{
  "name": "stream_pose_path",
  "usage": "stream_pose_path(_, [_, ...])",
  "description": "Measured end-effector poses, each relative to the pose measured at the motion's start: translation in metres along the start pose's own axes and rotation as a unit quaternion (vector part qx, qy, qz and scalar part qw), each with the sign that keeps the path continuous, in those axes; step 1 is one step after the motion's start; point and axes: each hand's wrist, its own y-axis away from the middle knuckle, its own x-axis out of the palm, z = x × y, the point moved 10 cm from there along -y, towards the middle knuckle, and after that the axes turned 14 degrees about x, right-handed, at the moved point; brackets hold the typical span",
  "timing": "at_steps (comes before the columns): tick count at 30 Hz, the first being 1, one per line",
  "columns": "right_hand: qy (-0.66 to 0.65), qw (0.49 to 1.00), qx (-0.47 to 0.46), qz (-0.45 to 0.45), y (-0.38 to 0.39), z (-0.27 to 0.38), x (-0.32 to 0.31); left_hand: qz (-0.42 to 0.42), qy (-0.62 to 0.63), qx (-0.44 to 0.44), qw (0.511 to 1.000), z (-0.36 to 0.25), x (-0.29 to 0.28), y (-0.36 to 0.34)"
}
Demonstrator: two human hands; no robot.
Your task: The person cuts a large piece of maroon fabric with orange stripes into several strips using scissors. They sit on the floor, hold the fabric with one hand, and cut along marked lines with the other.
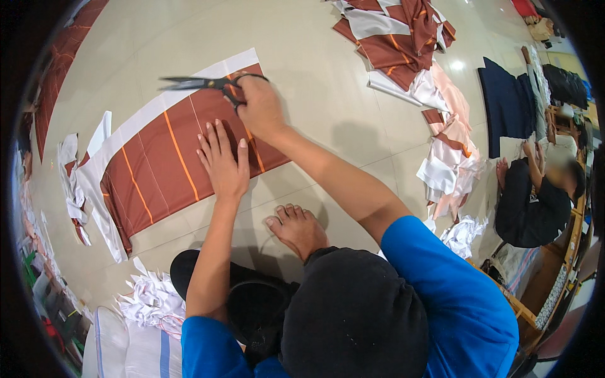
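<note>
A brown fabric piece (151, 151) with orange stripes and white borders lies spread on the tiled floor in front of me. My left hand (224, 160) rests flat on it, fingers spread. In my right hand (259, 107) are black-handled scissors (208, 83), my fingers through the handles. Their blades point left over the white upper border and look nearly closed, slightly blurred. Whether they touch the cloth I cannot tell.
White scraps (151, 299) and a white sack (126, 346) lie at lower left. Brown and white fabric (397, 44) is heaped at upper right, pale pink cloth (450, 151) below it. At far right another person (535, 205) sits on the floor near dark blue cloth (504, 101).
</note>
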Motion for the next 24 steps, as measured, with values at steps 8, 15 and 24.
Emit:
stream_pose_path(8, [0.085,0.994,-0.067,-0.009,-0.003,-0.023,0.004,-0.112,-0.058,0.038,0.991,0.114,-0.073,-0.027])
stream_pose_path(15, [0.118,0.988,-0.079,-0.052,-0.025,-0.075,-0.085,-0.126,-0.059,0.089,0.986,0.127,-0.078,-0.069])
stream_pose_path(24, [0.145,0.986,-0.061,-0.062,-0.063,-0.087,-0.13,-0.053,-0.031,0.121,0.991,0.102,-0.065,-0.111])
